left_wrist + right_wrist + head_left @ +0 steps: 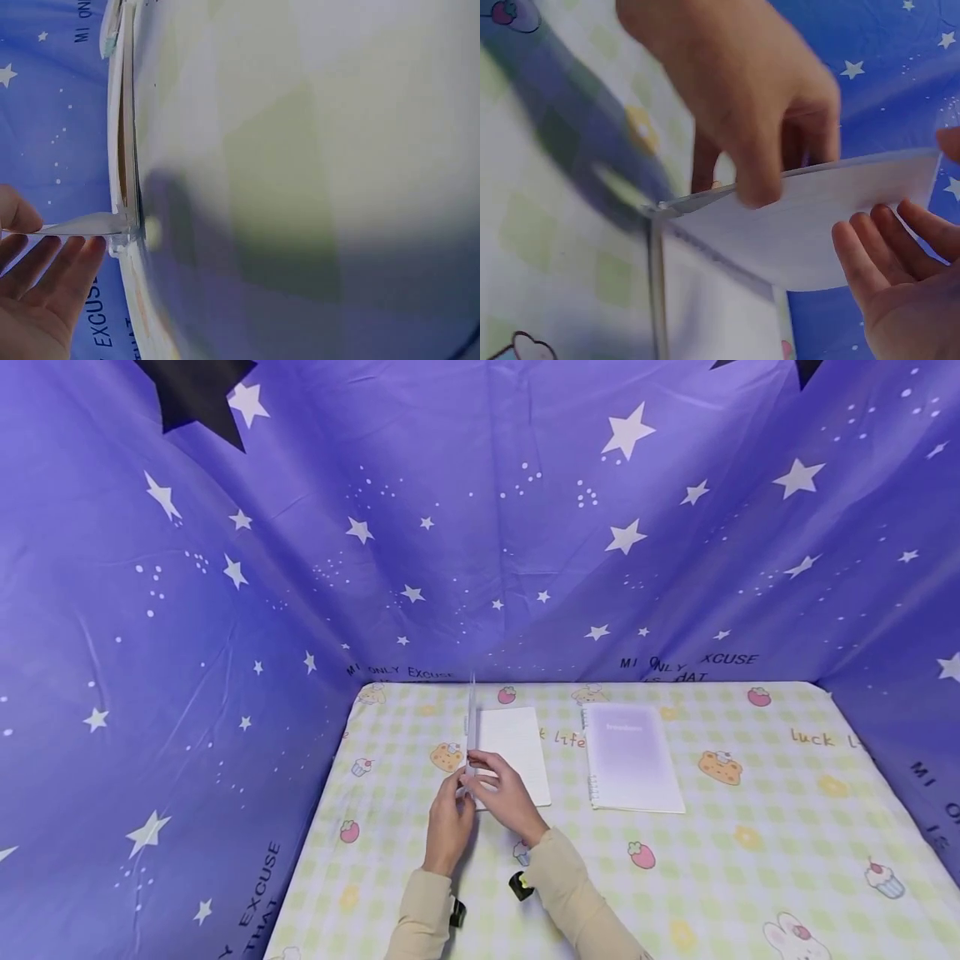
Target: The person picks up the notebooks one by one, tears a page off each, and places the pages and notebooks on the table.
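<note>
A spiral notebook lies open, its bare white page (513, 752) flat on the cloth and a thin upright leaf (472, 718) standing edge-on at its left side. My left hand (447, 822) pinches this leaf low down; in the left wrist view its thumb is on one face and its fingers (64, 274) are on the other. My right hand (513, 797) reaches across from the right and holds the leaf too. The right wrist view shows its straight fingers (881, 244) against the white face, its thumb at the opposite side near the free edge.
To the right lies a closed spiral notebook (633, 760) with a pale purple cover. A checked tablecloth (570, 877) with printed strawberries and cupcakes covers the table. Blue star-print curtains (480, 543) hang behind it and at both sides.
</note>
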Demonstrator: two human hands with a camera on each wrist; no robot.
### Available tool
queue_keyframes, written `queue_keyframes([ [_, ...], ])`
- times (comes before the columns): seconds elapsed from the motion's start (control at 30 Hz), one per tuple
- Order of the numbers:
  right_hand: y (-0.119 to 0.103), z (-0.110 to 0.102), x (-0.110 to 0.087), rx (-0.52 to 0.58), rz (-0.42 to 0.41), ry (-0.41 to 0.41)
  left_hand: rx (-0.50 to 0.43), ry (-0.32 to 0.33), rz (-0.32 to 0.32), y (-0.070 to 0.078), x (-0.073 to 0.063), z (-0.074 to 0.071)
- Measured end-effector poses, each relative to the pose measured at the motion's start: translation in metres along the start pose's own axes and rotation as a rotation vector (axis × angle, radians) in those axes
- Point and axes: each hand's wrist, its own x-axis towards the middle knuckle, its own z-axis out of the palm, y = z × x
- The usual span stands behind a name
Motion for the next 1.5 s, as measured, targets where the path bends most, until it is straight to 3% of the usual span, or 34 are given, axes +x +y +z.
queue_keyframes([
  [0.3,0.020,0.005,-0.001,-0.103,0.118,-0.053,-0.120,0.123,-0.032,0.005,-0.001,-0.011],
  [0.53,0.036,0.009,0.000,-0.127,0.088,-0.082,-0.168,0.293,0.017,0.015,0.006,-0.029],
  [0.67,0.045,0.012,0.000,-0.189,0.056,-0.105,-0.178,0.348,0.020,0.016,0.009,-0.036],
  [1.0,0.055,0.018,-0.006,-0.314,-0.007,-0.227,-0.101,0.356,-0.023,0.003,0.012,-0.050],
  [1.2,0.061,0.015,-0.010,-0.435,-0.031,-0.217,-0.031,0.340,-0.039,-0.009,0.012,-0.057],
  [1.5,0.064,0.017,-0.014,-0.552,-0.085,-0.284,0.030,0.298,-0.144,-0.029,0.012,-0.067],
])
